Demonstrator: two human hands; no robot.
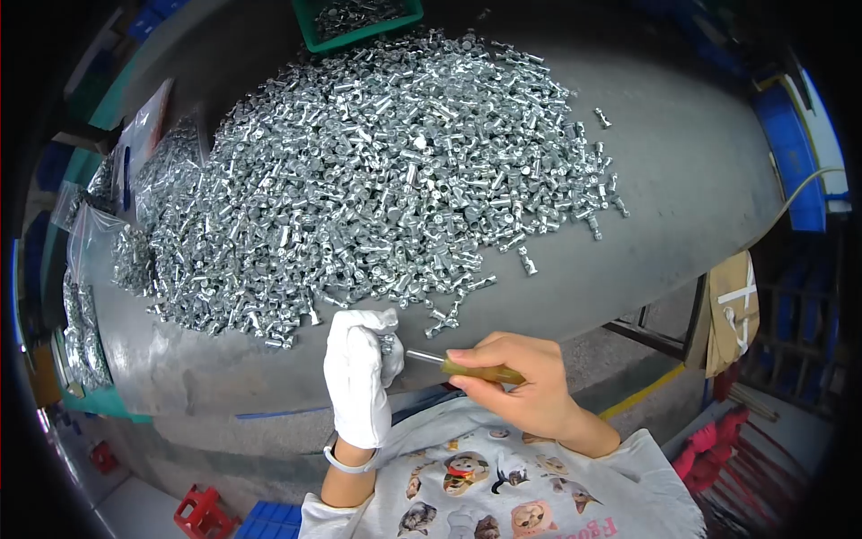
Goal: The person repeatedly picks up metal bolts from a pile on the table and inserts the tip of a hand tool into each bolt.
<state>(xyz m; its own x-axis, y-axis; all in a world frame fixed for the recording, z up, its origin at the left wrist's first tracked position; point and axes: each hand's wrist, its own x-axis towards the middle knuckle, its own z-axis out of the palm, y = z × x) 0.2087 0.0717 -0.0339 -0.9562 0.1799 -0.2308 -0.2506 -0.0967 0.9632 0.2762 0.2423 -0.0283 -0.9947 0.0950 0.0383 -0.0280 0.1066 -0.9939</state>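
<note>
My left hand (355, 377), in a white glove, is closed around a small shiny metal fitting (388, 343), mostly hidden by the fingers. My bare right hand (530, 377) grips a screwdriver (483, 370) by its yellowish translucent handle. Its metal shaft points left at the gloved hand, and the tip ends just beside the fingers; whether it touches the fitting I cannot tell. Just beyond both hands spreads a large pile of similar silvery metal fittings (377, 171).
The pile lies on a dark grey tabletop (664, 180). A green bin (359, 36) of parts stands at the back. Filled clear plastic bags (85, 314) lie along the left. A blue bin (790, 148) is at the right edge, and a red stool (205, 512) stands on the floor.
</note>
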